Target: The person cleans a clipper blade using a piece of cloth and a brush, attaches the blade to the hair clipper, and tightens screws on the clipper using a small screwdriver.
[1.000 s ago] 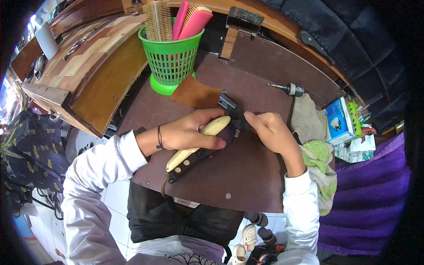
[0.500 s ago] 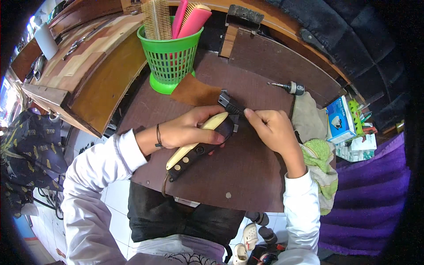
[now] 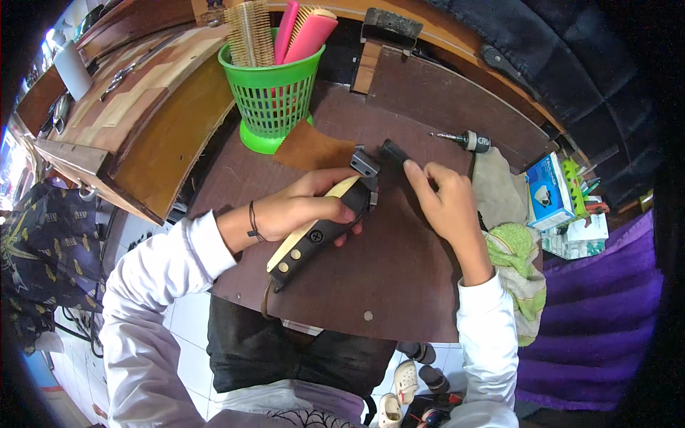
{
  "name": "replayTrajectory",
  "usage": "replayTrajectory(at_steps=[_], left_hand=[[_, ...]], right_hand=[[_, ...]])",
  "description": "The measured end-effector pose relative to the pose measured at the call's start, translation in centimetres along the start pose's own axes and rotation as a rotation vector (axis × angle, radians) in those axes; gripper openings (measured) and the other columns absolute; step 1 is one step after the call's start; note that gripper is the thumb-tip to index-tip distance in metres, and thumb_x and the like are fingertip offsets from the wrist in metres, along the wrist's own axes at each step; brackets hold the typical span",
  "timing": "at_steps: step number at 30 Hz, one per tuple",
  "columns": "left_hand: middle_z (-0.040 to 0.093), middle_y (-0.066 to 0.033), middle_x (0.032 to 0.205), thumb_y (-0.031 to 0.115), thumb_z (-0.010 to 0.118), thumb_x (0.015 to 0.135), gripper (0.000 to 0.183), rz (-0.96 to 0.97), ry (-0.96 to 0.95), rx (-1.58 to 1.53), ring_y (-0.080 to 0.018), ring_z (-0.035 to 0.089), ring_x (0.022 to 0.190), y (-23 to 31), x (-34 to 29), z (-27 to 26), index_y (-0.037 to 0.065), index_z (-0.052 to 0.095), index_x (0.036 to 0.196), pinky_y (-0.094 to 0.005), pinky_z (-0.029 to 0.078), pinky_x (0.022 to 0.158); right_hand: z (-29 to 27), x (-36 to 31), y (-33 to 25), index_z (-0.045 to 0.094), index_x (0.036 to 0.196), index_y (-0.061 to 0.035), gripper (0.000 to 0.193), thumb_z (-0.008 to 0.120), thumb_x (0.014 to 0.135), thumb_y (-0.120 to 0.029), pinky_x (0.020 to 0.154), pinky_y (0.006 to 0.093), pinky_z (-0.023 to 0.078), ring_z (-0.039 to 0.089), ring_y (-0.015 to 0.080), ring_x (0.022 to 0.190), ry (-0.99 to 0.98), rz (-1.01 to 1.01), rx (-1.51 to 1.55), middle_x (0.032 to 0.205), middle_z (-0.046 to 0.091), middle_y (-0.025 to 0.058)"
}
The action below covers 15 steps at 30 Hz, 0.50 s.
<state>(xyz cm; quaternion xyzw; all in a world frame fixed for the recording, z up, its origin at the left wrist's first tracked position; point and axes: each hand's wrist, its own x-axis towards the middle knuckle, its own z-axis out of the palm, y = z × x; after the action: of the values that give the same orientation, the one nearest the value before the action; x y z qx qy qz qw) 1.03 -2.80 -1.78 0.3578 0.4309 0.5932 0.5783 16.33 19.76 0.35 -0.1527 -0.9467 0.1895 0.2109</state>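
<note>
Now the left hand [image 3: 303,203] has its fingers wrapped around a black and cream hair clipper [image 3: 312,241], tilted above the brown bench [image 3: 342,303]. Just beside the metal clipper head, the right hand [image 3: 446,203] pinches a small black piece [image 3: 394,154]. Near the head lies a brown cloth [image 3: 314,148], close to a green basket [image 3: 275,94].

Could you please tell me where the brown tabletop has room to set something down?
Mostly the near tabletop between the clipper and the towel; a smaller patch lies between the green basket and the slim-tipped tool. It's crowded around the left hand and right hand.
</note>
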Motion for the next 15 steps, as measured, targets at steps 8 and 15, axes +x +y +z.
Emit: replayTrajectory(at_steps=[8, 15], left_hand=[[0.066, -0.0122, 0.102, 0.018, 0.064, 0.091, 0.052, 0.083, 0.072, -0.110, -0.0193, 0.068, 0.087, -0.1, 0.5, 0.6, -0.001, 0.050, 0.137, -0.0309, 0.059, 0.069], [0.065, -0.0107, 0.109, 0.019, 0.067, 0.089, 0.064, 0.073, 0.107, 0.084, -0.0172, 0.067, 0.090, 0.0, 0.3, -0.3, -0.003, 0.044, 0.145, -0.0294, 0.058, 0.073]], right_hand=[[1.8, 0.4, 2.9, 0.064, 0.103, -0.0022, 0.027, 0.067, 0.099, -0.029, 0.064, 0.0516, 0.051, 0.068, 0.0463, 0.077, 0.290, -0.018, -0.059, 0.081, 0.069, 0.0246], [1.3, -0.1, 3.1, 0.065, 0.105, -0.0025, 0.021, 0.073, 0.093, -0.018, 0.079, 0.0484, 0.052, 0.066, 0.0406, 0.095, 0.224, -0.031, -0.167, 0.100, 0.066, 0.0206]])
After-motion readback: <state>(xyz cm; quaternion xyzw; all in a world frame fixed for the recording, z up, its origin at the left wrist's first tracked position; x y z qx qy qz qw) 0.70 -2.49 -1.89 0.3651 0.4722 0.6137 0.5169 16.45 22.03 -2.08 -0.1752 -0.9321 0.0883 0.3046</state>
